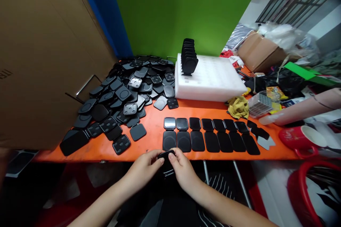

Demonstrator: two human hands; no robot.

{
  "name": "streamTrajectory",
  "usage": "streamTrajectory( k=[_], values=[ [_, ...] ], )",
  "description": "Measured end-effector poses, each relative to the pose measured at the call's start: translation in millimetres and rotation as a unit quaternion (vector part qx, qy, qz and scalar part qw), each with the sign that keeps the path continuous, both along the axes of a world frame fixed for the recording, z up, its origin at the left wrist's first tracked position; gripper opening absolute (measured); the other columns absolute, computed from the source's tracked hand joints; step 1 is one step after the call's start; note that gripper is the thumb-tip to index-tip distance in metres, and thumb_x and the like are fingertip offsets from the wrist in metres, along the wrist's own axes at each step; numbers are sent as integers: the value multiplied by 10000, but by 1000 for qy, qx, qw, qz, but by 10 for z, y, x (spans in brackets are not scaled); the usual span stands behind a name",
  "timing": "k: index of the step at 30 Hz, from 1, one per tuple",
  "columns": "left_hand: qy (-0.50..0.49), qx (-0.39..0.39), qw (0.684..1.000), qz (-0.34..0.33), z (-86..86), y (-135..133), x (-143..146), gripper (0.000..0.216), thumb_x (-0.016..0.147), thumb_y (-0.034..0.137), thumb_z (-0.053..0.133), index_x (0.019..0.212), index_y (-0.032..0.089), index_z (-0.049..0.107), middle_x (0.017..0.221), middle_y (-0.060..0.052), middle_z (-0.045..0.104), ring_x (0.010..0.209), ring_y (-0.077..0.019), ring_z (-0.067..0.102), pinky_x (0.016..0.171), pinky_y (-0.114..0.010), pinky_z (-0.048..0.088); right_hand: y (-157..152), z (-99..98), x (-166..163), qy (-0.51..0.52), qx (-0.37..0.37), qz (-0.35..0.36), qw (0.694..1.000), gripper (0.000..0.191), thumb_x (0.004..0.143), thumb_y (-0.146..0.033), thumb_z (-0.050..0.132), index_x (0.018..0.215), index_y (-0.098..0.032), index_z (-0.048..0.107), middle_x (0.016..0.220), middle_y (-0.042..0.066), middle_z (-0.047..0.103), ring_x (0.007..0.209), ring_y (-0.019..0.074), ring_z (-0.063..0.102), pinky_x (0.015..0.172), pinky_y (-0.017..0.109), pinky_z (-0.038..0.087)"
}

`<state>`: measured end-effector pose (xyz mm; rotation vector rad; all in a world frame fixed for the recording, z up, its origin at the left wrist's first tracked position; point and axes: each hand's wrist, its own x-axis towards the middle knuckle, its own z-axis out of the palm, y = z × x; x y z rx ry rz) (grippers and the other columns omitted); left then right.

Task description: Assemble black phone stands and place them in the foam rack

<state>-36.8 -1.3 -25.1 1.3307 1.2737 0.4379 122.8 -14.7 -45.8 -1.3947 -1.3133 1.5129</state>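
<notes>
My left hand (149, 163) and my right hand (181, 165) meet at the table's front edge, both closed on one black folding panel (167, 165). The thumbs press on its upper part, and its lower part hangs dark below the fingers. Just beyond my hands lies a row of several opened black hinged panels (197, 141), each a smaller square joined to a larger one. To the left spreads a big heap of similar black panels (124, 93), some showing round dots.
A white foam block (210, 94) holds several upright black panels (189, 64). The orange table (149, 145) also bears a yellow cloth (238, 107), a clear box (259, 104) and a red mug (295, 140). A cardboard sheet (48, 60) stands left, a green panel (181, 10) behind.
</notes>
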Motion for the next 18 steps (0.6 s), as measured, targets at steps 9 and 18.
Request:
streamTrajectory(
  k=[9,18],
  values=[
    [65,-11,997,-35,35,55,-40,235,753,391,506,662,174,496,582,39,491,562,-130,460,510,-221,326,-33,72,-11,5,36,22,999,171,844,-306,454,769,-174,534,728,8,562,733,149,532,676,254,422],
    [-14,-47,999,-4,11,68,-8,287,768,441,491,691,167,526,593,27,496,558,-133,485,523,-228,363,-46,69,104,85,-38,54,994,255,853,-362,439,1022,-196,534,856,35,601,820,169,567,736,291,448]
  ],
)
